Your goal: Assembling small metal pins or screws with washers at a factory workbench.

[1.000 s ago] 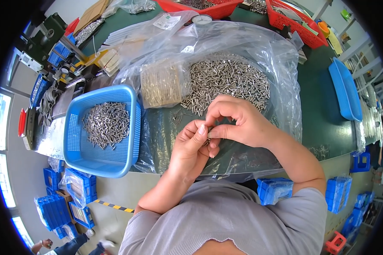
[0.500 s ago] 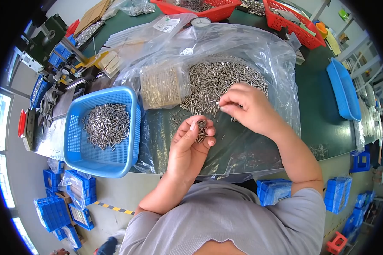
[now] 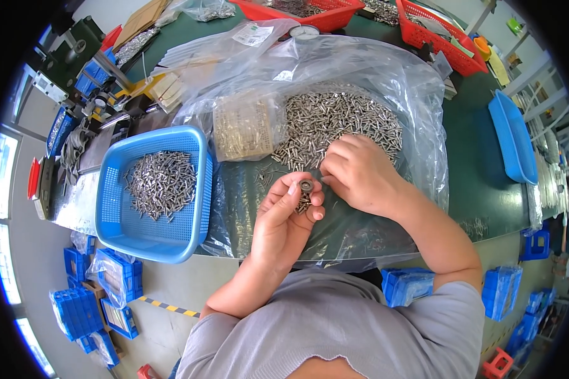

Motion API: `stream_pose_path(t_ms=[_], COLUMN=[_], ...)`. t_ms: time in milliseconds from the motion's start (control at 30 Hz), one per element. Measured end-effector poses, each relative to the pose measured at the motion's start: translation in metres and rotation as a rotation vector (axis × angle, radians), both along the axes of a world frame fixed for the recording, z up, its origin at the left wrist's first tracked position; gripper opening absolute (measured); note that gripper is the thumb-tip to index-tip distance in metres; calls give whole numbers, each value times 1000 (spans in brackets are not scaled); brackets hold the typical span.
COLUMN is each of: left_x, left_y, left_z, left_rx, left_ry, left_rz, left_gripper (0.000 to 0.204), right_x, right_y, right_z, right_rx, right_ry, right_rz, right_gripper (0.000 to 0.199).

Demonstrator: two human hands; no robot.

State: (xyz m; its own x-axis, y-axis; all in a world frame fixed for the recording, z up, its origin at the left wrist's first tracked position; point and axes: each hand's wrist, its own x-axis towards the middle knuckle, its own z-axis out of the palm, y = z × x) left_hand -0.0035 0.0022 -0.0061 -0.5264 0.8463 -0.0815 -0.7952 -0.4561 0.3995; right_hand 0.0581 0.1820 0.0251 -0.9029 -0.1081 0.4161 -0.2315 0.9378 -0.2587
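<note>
Between thumb and fingertips my left hand [image 3: 283, 211] pinches a small metal ring [image 3: 306, 186]. Several small metal pins [image 3: 303, 203] are cupped in the same palm, below the ring. Just to the right, my right hand [image 3: 361, 174] is closed, its fingertips pressed together at the near edge of a wide pile of metal pins [image 3: 341, 117]. Whatever those fingertips hold is hidden or too small to name. The pile lies on a clear plastic sheet [image 3: 417, 95]. Left of the pile sits a clear bag of thin, pale pieces [image 3: 241, 129].
At the left stands a blue plastic basket [image 3: 114, 224] with more pins in it. Red baskets [image 3: 445, 47] line the far edge, and a round dial gauge [image 3: 304, 31] lies near them. A blue tray [image 3: 510, 139] is at the right edge. Blue crates [image 3: 79, 312] stand on the floor.
My right hand has moved slightly left and down, closer to the ring in my left hand. The left hand stays nearly in place, still pinching the ring.
</note>
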Motion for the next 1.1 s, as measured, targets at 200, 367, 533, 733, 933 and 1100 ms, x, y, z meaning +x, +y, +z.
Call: stream_pose_path(t_ms=[200, 367, 533, 733, 933, 1100], left_x=[1, 2, 4, 3, 1, 2], left_y=[0, 2, 1, 0, 1, 2], left_z=[5, 5, 5, 7, 4, 1], left_rx=[-83, -79, -95, -116, -53, -83], left_ry=[6, 52, 35, 42, 51, 77], left_rz=[5, -22, -12, -18, -90, -70], left_gripper=[19, 17, 16, 15, 18, 20], right_x=[7, 6, 4, 3, 4, 5], right_y=[2, -5, -7, -11, -12, -10], right_z=[21, 22, 19, 21, 17, 20], right_rx=[-1098, -1396, -1406, -1122, -601, -575], right_ry=[-354, -502, -564, -452, -93, -52], right_rz=[63, 161, 173, 131, 157, 114], right_gripper=[6, 6, 7, 7, 12, 13])
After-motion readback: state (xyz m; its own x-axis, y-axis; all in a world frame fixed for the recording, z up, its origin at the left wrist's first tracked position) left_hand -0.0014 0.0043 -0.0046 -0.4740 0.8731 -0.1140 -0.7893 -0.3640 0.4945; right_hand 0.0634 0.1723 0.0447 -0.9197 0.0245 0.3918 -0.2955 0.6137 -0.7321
